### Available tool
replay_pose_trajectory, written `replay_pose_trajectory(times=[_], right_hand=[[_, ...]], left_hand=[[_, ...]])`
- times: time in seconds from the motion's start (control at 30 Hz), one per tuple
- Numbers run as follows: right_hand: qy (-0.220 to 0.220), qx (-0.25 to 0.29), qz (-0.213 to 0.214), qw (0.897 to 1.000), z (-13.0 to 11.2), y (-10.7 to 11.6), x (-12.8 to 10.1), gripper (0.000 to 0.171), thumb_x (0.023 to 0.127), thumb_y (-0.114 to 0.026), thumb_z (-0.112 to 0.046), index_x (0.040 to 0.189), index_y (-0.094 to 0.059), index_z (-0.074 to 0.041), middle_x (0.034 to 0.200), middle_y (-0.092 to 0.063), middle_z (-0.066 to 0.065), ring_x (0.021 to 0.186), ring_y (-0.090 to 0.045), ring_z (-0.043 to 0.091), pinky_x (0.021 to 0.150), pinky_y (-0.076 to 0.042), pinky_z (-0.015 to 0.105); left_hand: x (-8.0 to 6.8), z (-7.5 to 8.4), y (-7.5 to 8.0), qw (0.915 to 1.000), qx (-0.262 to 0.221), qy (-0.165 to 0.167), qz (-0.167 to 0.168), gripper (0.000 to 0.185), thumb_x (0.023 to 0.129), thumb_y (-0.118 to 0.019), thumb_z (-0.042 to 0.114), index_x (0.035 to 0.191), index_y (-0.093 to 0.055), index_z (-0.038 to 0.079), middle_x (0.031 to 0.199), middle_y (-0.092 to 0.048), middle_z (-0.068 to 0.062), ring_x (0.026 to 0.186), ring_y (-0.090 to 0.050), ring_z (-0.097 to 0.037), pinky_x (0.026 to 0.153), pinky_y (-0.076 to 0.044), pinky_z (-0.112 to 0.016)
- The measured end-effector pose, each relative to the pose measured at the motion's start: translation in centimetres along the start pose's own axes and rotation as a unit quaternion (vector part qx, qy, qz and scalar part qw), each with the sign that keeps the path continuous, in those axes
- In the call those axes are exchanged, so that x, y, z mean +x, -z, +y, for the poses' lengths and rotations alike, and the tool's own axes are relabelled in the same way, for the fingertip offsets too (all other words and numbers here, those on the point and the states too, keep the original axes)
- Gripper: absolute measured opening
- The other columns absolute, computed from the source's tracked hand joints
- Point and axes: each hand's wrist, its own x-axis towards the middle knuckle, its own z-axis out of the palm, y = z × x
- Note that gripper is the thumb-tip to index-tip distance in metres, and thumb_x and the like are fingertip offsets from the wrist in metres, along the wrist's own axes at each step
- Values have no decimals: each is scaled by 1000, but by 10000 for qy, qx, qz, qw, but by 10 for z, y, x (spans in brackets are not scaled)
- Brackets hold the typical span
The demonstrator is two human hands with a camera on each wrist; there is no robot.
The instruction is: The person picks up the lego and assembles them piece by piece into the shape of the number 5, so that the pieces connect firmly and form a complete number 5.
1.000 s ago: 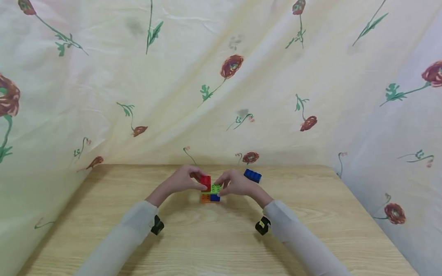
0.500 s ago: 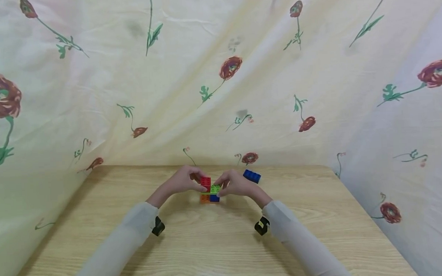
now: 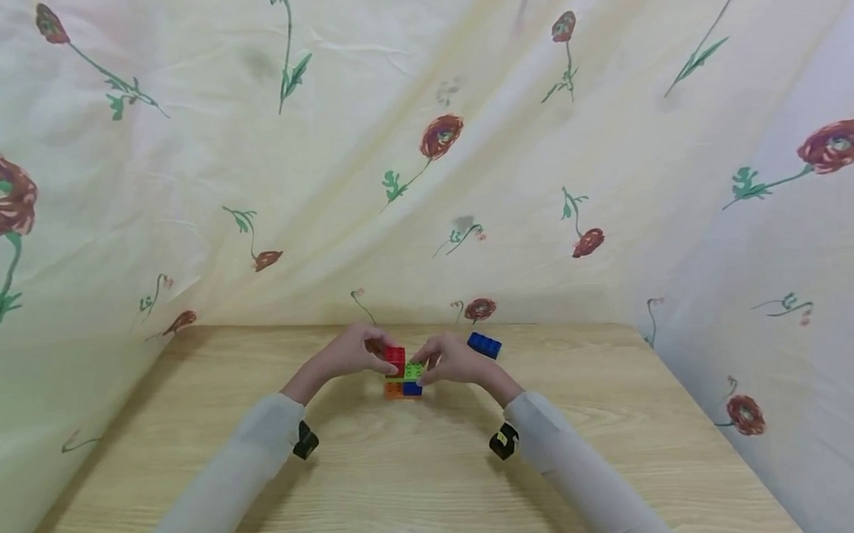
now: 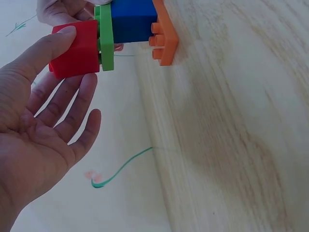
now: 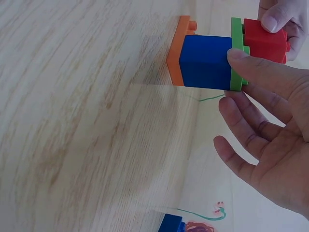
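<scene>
A stack of toy building bricks stands on the table near its far side. Its base is a thin orange plate [image 5: 175,58], with a blue brick [image 5: 205,62] on the plate's right part. Across the blue brick lies a thin green plate [image 4: 106,38], and on the left part of that sits a red brick [image 4: 75,50]. My left hand [image 3: 357,351] pinches the red brick, thumb on one side and fingers on the other. With thumb and fingers, my right hand [image 3: 454,358] grips the green plate's right end, the thumb also touching the blue brick's edge.
Another blue brick [image 3: 484,345] lies apart, behind and right of my right hand. A flowered cloth [image 3: 409,180] hangs along the table's back and sides. Wood-grain tabletop [image 3: 408,482] stretches between my forearms. Small black cameras [image 3: 504,441] hang at both wrists.
The head view has shifted slightly, so the scene appears a little lower and further left. Both hands keep their grips on the stack, which looks the same.
</scene>
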Motion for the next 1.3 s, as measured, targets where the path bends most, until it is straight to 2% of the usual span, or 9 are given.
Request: replay_pose_trajectory(times=[0.3, 0.77, 1.0, 1.3], right_hand=[[-23, 36, 3, 10000, 0, 0, -1, 30, 87, -81, -12, 115, -76, -3, 109, -72, 11, 85, -66, 13, 72, -57, 26], [-93, 52, 12, 9999, 11, 5, 6, 30, 85, -83, -12, 114, -77, -5, 109, -72, 9, 85, -66, 12, 74, -56, 27], [45, 17, 23, 10000, 12, 5, 9, 29, 84, -83, -9, 112, -78, -3, 103, -71, 9, 82, -65, 11, 70, -55, 25], [145, 120, 9, 9998, 15, 7, 11, 30, 84, -83, -8, 113, -77, -2, 103, -72, 9, 83, -66, 14, 73, -55, 26]], left_hand=[[-2, -2, -3, 9997, -143, 150, 148, 27, 83, -84, 11, 107, -74, 4, 99, -76, -8, 88, -71, -16, 82, -59, -32], [6, -7, -5, 9992, -209, 289, 200, 27, 84, -84, 11, 108, -73, 5, 100, -75, -8, 88, -70, -16, 81, -59, -32], [7, -4, -3, 9993, -92, 301, 179, 28, 84, -84, 12, 107, -72, 2, 100, -75, -9, 87, -70, -15, 82, -59, -32], [11, -4, -4, 9991, -124, 368, 177, 28, 83, -85, 11, 106, -72, 3, 98, -75, -8, 86, -69, -15, 81, -59, -30]])
